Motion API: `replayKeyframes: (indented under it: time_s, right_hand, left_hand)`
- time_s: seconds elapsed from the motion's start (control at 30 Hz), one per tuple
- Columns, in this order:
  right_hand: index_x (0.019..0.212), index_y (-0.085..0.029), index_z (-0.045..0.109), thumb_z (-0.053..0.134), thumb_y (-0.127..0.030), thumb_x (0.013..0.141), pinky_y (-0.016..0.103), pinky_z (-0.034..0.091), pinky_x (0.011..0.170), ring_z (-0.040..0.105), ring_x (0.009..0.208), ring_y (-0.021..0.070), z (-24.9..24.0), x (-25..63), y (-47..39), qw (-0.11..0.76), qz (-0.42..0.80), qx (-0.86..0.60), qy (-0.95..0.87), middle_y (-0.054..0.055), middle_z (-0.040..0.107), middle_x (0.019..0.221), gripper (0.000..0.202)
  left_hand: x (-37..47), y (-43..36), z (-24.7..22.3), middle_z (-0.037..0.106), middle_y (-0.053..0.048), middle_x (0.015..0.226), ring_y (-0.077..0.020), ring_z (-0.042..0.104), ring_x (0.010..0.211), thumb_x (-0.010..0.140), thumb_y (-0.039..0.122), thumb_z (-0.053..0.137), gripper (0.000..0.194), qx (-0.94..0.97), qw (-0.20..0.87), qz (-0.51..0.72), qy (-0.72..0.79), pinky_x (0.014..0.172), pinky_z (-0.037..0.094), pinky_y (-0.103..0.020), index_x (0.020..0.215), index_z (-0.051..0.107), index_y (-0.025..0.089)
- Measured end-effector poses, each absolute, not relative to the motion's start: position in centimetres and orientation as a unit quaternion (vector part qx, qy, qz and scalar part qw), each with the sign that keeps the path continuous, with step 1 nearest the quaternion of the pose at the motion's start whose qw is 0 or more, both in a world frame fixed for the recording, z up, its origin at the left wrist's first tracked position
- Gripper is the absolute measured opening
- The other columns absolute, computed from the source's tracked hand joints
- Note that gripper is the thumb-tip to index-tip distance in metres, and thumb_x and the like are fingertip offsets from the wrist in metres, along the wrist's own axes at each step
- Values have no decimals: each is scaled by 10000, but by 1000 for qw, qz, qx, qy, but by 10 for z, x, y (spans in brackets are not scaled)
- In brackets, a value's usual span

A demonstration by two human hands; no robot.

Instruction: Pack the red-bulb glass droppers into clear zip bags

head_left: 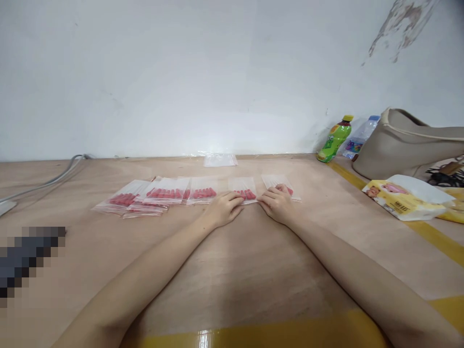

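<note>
Clear zip bags w/ red pieces, in a row.
Left hand (224,209) fingers flat on one bag (243,190); right hand (277,203) curled over the end bag (281,186).

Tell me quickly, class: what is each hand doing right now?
Left hand: curled loosely, fingers resting on a bag of red pieces.
Right hand: curled over the end bag, pressing it; grip cannot be told.

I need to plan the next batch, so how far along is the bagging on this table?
Done, by the look of it: a row of clear bags with red pieces lies left of the hands. In hand: the left hand rests on one filled bag, and the right hand covers the last bag in the row. Possibly left: a stack of clear bags by the wall.
</note>
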State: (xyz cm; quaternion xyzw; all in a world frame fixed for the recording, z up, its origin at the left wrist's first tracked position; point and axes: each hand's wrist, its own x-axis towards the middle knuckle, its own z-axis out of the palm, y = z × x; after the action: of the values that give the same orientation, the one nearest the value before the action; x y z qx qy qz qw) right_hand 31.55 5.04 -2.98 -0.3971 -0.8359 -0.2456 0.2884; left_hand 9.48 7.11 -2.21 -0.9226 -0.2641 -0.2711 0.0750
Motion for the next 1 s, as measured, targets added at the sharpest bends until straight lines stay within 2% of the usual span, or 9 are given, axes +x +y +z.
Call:
replayKeyframes:
  time_s: [0.13, 0.47, 0.73, 1.0]
  right_hand:
    - [715, -172, 619, 417, -192, 862, 332, 239, 709, 505, 692, 153, -26, 314, 49, 274, -240, -406, -838, 35, 635, 655, 250]
    - [755, -177, 631, 395, -204, 872, 337, 234, 706, 495, 707, 150, -25, 313, 48, 258, -247, -389, -849, 34, 636, 673, 265]
    - [734, -169, 617, 401, -169, 856, 343, 240, 739, 493, 704, 146, -23, 314, 44, 259, -266, -373, -851, 26, 616, 651, 248]
    - [707, -176, 593, 415, -170, 845, 353, 251, 770, 512, 721, 150, -27, 319, 44, 276, -244, -398, -840, 25, 612, 669, 226]
  left_hand:
    - [113, 76, -24, 631, -56, 929, -177, 571, 880, 856, 209, 462, 172, -924, 100, -273, -247, 793, 466, -311, 906, 621, 168]
    - [139, 88, -29, 621, -85, 801, -195, 566, 812, 867, 136, 391, 236, -934, 172, -237, -205, 734, 435, -326, 757, 599, 129]
    - [130, 87, -24, 623, -59, 794, -165, 557, 799, 906, 156, 343, 281, -937, 206, -224, -174, 730, 416, -295, 760, 582, 144]
    - [86, 84, -19, 614, -61, 766, -165, 552, 764, 914, 177, 337, 292, -927, 234, -220, -193, 730, 420, -308, 751, 576, 148]
